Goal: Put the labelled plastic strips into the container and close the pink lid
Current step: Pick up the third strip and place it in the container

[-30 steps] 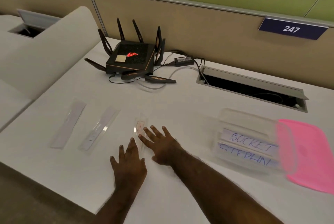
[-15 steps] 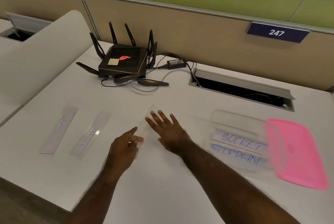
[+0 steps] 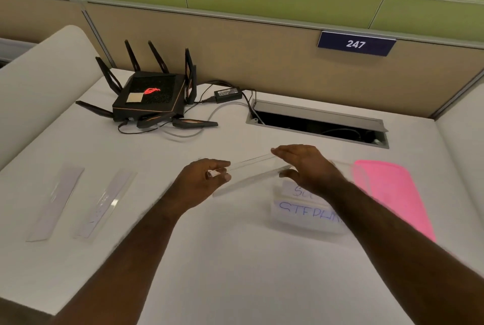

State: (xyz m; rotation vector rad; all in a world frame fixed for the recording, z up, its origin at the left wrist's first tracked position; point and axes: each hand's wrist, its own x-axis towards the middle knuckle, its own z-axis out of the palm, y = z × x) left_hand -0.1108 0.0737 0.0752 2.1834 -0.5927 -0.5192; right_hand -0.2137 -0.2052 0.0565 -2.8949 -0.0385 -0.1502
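So rn I've got one clear strip (image 3: pixel 251 172) lifted off the desk, mid-frame, held lengthwise btwn both hands. My left hand (image 3: pixel 201 183) is pinched shut on its near end, thumb and fingertips clamped on the labelled bit. My right hand (image 3: pixel 306 167) has the far end, thumb under and fingers over, closed on it too.

The container (image 3: pixel 309 209) sits just right of centre, see-thru, partly under my right hand and wrist, w/ two strips already inside (one reads STEPH-something). Pink lid (image 3: pixel 387 193) lies off on the desk right behind it, toward the right edge.

Step in hand imo: carrying strip no. 3 over to the box. Next I'd need to angle it down so it clears the rim and lies flat on the others, then let go w/ both hands.

Two more strips (image 3: pixel 56 201) (image 3: pixel 104 201) wait flat on the desk (image 3: pixel 235 259) at lower left, well apart from the box. Lid goes on last.
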